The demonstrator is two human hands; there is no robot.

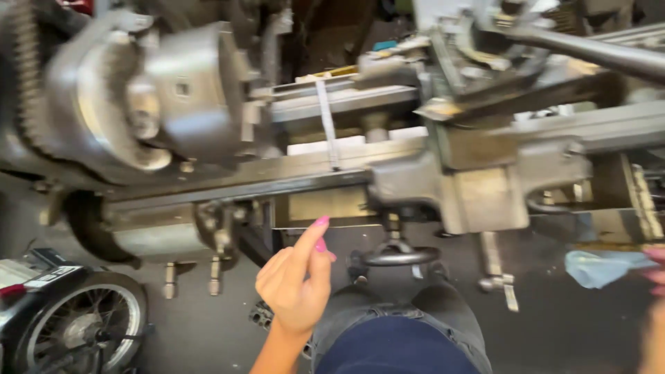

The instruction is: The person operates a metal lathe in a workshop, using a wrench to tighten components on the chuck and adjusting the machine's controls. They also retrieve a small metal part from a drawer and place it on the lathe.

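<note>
I see a metal lathe filling the upper part of the view, blurred by motion. My left hand is raised in front of it, below the bed, with the index finger extended upward and the other fingers loosely curled; it holds nothing and touches nothing, and the fingertip stands just below the bed's lower edge. The nearest part to that hand is the black handwheel, just to its right on the front of the carriage. My right hand shows only at the right edge of the frame; its fingers are closed on a pale blue cloth, which hangs near the right end of the machine, well apart from the handwheel. At upper left is the round chuck with a toothed gear behind it. A thin pale strip lies across the bed between the chuck and the carriage. A long dark bar runs across the upper right corner. Short levers hang beneath the bed to the left of my left hand, and a metal handle hangs below the carriage to the right of the handwheel. A motorbike wheel stands on the floor at lower left, well apart from both hands. My legs in dark trousers occupy the lower centre, directly beneath the handwheel.
</note>
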